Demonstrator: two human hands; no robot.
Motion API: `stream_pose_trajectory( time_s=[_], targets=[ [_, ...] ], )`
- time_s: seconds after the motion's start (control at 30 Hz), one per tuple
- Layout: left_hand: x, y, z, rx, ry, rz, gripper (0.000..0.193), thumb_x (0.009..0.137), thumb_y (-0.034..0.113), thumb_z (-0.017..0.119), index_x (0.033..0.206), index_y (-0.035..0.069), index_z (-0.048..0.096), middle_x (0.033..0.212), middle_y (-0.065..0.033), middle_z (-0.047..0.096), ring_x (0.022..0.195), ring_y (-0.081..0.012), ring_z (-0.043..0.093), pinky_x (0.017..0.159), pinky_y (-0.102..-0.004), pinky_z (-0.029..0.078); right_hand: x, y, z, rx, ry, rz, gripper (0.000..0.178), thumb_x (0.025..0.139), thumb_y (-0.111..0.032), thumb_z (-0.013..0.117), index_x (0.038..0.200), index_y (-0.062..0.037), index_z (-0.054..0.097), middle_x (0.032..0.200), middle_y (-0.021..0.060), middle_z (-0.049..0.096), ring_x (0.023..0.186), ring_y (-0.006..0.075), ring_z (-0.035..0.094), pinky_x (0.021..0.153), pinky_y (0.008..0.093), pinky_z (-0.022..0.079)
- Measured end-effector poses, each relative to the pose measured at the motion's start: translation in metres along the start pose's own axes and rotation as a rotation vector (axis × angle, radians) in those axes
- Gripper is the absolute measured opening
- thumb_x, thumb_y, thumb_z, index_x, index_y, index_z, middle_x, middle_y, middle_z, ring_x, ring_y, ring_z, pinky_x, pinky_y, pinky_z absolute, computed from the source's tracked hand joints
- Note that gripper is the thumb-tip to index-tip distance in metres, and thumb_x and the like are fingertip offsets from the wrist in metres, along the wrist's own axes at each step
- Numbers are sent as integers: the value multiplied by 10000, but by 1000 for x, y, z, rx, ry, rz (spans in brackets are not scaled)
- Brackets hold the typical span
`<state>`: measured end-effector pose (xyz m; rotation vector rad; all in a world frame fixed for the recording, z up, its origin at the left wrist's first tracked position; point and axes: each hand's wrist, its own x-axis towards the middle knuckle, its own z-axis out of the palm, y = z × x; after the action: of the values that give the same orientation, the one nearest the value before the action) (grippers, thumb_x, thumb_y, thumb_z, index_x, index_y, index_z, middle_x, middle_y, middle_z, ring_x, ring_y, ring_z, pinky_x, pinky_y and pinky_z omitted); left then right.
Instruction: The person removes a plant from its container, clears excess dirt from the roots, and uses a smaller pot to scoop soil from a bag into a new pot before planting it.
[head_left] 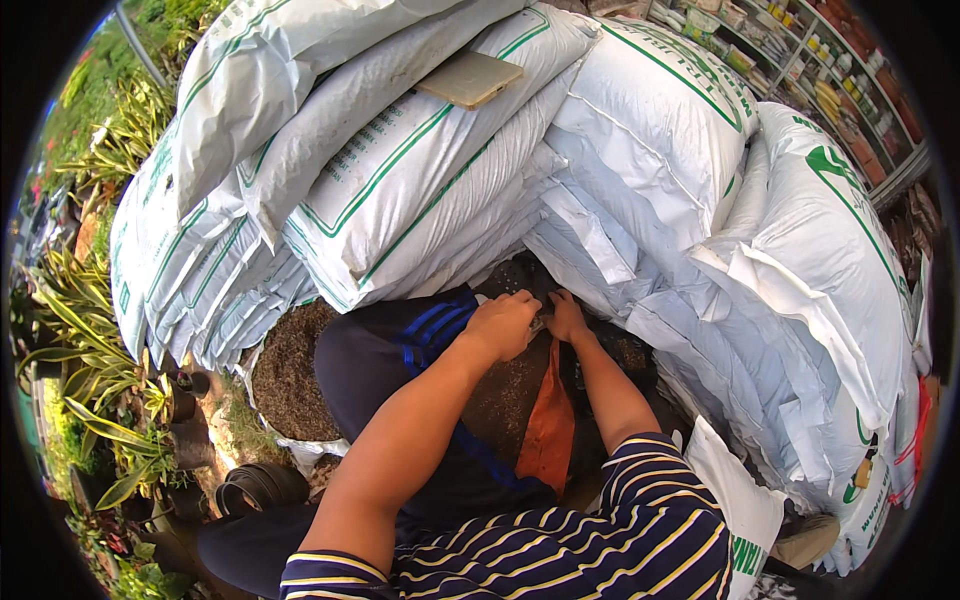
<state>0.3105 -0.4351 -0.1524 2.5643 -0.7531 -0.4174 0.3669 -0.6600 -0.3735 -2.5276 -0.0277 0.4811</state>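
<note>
Orange, one strip (548,425) runs down between your two forearms, its narrow upper end just beneath your hands. Your left hand (507,325) and right hand (568,316) sit close together, fingers curled in at dark material (518,275); the fingertips are hidden, so what either grips, if anything, cannot be told. The gap between your forearms is open, but white sacks (650,150) rise just beyond your fingers and slope along your right, their edges overlapping too much to count. Your left arm reaches diagonally from the lower left, back of the hand up; your right comes from the lower right. Farther out are one bag of brown soil (295,375) beside your bent knee (345,355) and one flat tan case (470,79) atop the sacks.
</note>
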Motion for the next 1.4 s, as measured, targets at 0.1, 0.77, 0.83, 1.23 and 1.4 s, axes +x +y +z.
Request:
stream_pose_trajectory(
  time_s=[0.1, 0.77, 0.83, 1.23, 1.4],
  targets=[
    [-1, -1, 2, -53, 31, -10, 482, 886, 85, 639, 1365, 36, 609, 1362, -158, 604, 1233, -406, 608, 1058, -481, 496, -6, -9, -3, -159, 13, 8, 714, 847, -215, 761, 1515, -137, 522, 1689, 150, 240, 1419, 502, 402, 1170, 551, 407],
    [-28, 15, -73, -157, 509, 37, 457, 926, 75, 664, 1372, 16, 585, 1313, -203, 623, 1034, -346, 694, 900, -430, 548, -130, -175, -146, 111, 612, -567, 295, 836, -89, 754, 1099, 44, 742, 1234, 124, 687, 1146, 353, 624, 1009, 419, 518],
    [-48, 23, -111, -333, 544, -36, 454, 949, 103, 672, 1382, 5, 573, 1287, -193, 635, 987, -279, 696, 854, -378, 552, -154, -203, -170, 111, 699, -711, 286, 814, -80, 761, 1076, 33, 748, 1208, 110, 697, 1147, 335, 629, 990, 410, 533],
    [-247, 38, -237, -280, 945, -191, 400, 919, 114, 721, 1296, 23, 624, 1025, -132, 697, 824, -183, 673, 668, -315, 541, -246, -394, -195, -110, 656, -1492, 315, 749, -71, 788, 1054, -5, 742, 1148, 84, 653, 1082, 271, 626, 890, 365, 568],
    [-354, -16, -223, -255, 1000, -400, 328, 887, 38, 685, 1214, 30, 663, 931, -112, 679, 757, -157, 648, 690, -325, 531, -256, -457, -151, -119, 300, -1725, 251, 772, -78, 784, 1005, -7, 724, 1061, 84, 632, 998, 283, 617, 837, 386, 553]
  ],
)
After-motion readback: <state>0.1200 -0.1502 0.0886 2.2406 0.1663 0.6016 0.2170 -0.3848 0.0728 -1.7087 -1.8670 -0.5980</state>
